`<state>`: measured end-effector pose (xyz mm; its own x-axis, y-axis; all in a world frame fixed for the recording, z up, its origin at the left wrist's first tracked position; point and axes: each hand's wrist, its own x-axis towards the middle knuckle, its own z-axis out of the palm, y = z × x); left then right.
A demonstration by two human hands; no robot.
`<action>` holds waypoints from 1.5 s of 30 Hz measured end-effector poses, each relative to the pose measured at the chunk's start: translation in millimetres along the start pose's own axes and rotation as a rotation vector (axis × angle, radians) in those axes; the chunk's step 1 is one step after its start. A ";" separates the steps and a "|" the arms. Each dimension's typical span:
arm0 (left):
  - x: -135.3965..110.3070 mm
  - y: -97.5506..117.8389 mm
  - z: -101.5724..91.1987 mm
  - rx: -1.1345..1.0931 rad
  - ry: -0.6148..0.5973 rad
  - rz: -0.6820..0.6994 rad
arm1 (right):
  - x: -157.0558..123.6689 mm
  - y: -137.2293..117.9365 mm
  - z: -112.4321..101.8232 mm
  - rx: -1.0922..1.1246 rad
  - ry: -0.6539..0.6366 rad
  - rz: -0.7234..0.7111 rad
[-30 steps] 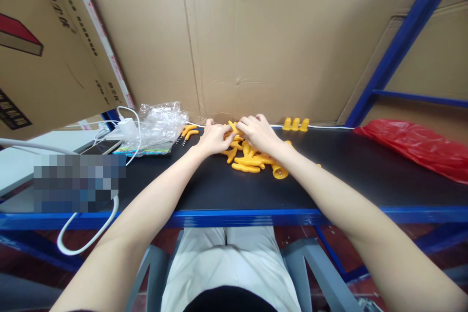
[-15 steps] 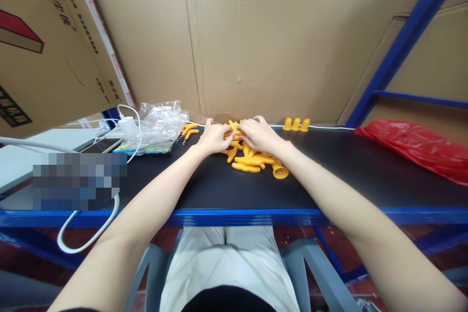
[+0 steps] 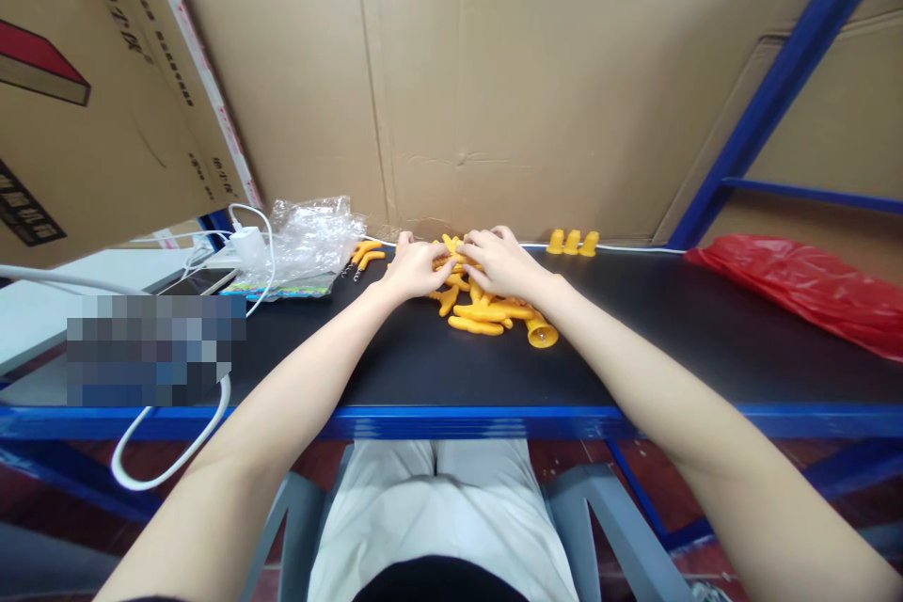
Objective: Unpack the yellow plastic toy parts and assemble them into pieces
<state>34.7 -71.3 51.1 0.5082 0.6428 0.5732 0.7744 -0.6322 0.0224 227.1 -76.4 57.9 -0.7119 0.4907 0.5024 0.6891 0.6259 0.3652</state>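
Observation:
My left hand [image 3: 419,267] rests at the left side of a pile of yellow plastic pieces [image 3: 492,310], its fingers apart and partly hidden among them. From the other side my right hand [image 3: 498,261] reaches over the same pile, fingers spread and thumb stretched toward the left hand. Most of the pieces are curved handles. At the pile's front right a yellow bell-shaped cup [image 3: 542,334] lies on its side, with something metallic inside. Left of my left hand lie yellow-handled corkscrews [image 3: 368,254] with metal spirals.
Three yellow cups [image 3: 573,243] stand at the back by a white cable. A red plastic bag [image 3: 790,287] lies right; clear plastic wrap [image 3: 314,235], a phone [image 3: 201,282] and a white charger [image 3: 248,246] are left. Cardboard [image 3: 529,94] walls the back of the black tabletop [image 3: 423,376].
Both hands stay at the pile with only slight finger movement. The whole view has shifted a few pixels; no piece has clearly moved.

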 end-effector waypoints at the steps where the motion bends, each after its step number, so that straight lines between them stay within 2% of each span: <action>1: 0.0 0.0 0.1 -0.003 0.000 0.001 | 0.0 0.2 0.3 0.000 0.003 -0.002; 7: 0.6 -0.3 1.3 -0.003 0.003 -0.002 | -0.5 5.6 4.1 -0.006 0.043 -0.016; 16: 0.7 -0.2 2.3 -0.015 0.010 -0.006 | 0.2 7.7 4.0 -0.054 0.038 -0.010; 33: 3.3 3.6 4.4 -0.148 0.005 -0.070 | 0.6 17.1 -3.1 0.049 0.077 0.016; 38: 5.6 6.1 4.0 -0.319 0.041 -0.152 | 0.9 19.2 -1.7 0.076 0.137 -0.013; 45: 8.2 6.7 3.2 -0.820 -0.005 -0.307 | 1.3 21.5 -4.1 0.047 0.232 0.016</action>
<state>45.3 -68.9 53.3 0.3252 0.8361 0.4417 0.3633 -0.5417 0.7580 241.5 -64.8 69.6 -0.6473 0.3518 0.6762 0.6891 0.6492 0.3220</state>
